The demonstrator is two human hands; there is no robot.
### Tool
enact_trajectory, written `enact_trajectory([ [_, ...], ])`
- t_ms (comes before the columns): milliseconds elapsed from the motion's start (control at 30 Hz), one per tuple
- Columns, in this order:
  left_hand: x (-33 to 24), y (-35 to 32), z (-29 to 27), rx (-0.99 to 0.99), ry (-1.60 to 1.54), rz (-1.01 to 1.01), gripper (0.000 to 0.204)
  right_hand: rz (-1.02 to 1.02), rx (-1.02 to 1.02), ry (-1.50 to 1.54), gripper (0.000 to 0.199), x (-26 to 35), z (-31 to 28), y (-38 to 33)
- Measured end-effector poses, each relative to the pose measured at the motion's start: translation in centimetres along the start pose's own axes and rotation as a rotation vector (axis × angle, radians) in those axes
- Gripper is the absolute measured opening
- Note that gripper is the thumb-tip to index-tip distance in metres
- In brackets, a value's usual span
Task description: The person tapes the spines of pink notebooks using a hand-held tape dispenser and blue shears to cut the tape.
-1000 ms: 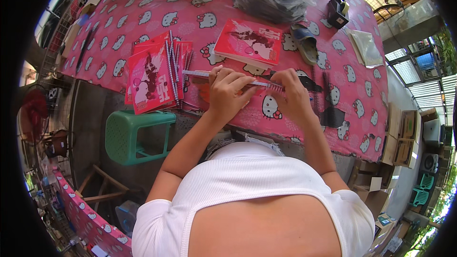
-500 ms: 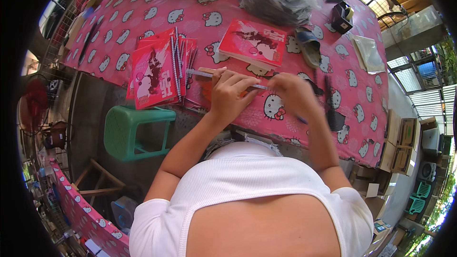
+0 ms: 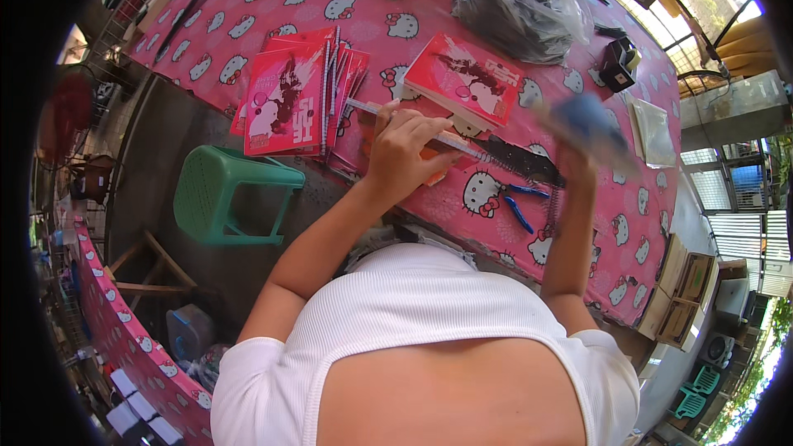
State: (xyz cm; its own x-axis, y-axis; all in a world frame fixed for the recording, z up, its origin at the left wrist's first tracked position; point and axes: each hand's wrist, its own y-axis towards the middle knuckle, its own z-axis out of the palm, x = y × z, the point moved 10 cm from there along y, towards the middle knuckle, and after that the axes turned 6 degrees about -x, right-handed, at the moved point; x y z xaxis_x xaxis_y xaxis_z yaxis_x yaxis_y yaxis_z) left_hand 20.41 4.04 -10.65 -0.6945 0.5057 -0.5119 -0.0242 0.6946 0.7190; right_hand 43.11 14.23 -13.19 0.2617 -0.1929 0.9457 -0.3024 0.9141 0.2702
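My left hand [image 3: 403,149] lies on the pink patterned table [image 3: 363,8], fingers curled over a long metal spiral wire [image 3: 462,147] at the edge of an orange-covered notebook [image 3: 438,173]. My right hand [image 3: 578,157] is raised above the table and grips a blue-grey object [image 3: 588,122], blurred by motion, so I cannot tell its kind. Black sheets [image 3: 529,163] lie right of the notebook. Blue-handled pliers [image 3: 516,202] rest on the cloth below them, beside a short spiral [image 3: 552,208].
A fanned stack of red spiral notebooks [image 3: 289,99] lies left of my left hand, and another red pile [image 3: 467,78] behind it. Farther back sit a clear bag of black items [image 3: 520,4], a black tape dispenser [image 3: 619,62] and clear sleeves [image 3: 652,128]. A green stool [image 3: 227,194] stands below the table.
My right hand left the spiral wire, swung up and right, and now holds the blue-grey object in the air. My left hand stayed on the wire and notebook.
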Motion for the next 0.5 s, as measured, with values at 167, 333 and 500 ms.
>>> enact_trajectory([
  [167, -0.1, -0.1, 0.4, 0.029, 0.015, 0.032, 0.028, 0.154, 0.139, -0.382, 0.041, -4.6, 3.4, -1.4],
  [333, 0.5, 0.1, 0.7, 0.055, -0.017, -0.026, 0.031, 0.147, 0.127, -0.164, 0.032, -4.7, 3.5, -1.6],
  [500, 1.6, 0.4, -0.1, 0.001, -0.063, -0.068, 0.036, 0.217, 0.254, -0.441, 0.033, -5.7, 5.5, -0.3],
])
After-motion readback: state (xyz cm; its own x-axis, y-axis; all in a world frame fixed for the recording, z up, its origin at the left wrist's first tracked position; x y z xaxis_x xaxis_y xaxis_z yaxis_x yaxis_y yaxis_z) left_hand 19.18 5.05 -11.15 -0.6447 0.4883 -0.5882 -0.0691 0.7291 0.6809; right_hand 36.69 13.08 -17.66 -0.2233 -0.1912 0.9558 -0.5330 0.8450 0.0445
